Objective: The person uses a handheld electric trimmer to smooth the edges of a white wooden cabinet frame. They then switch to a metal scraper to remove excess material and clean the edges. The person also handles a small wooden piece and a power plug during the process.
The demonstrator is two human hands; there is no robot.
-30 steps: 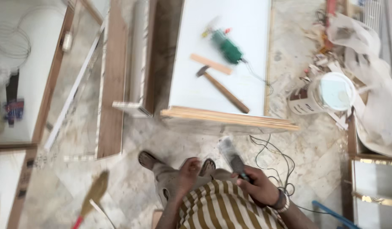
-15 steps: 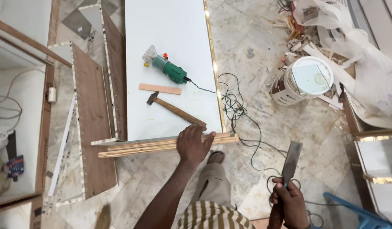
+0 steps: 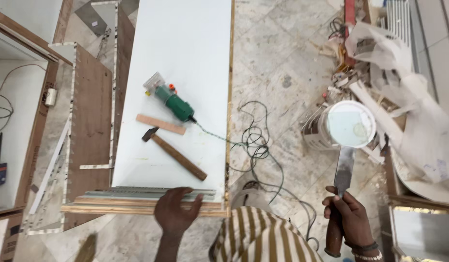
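Left hand (image 3: 175, 211) lies flat, fingers spread, on the stacked wooden strips (image 3: 137, 204) at the white panel (image 3: 181, 73)'s near edge; lean too hard and they may slide off. Further along, hammer (image 3: 175, 153) and green trimmer (image 3: 174, 103) could roll. Right hand (image 3: 348, 221) wraps the chisel (image 3: 342, 179), blade up, edge hard to judge: a slip could cut.

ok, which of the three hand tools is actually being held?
The flat-bladed chisel, gripped upright in the right hand. The hammer and green power tool lie untouched on the white panel.
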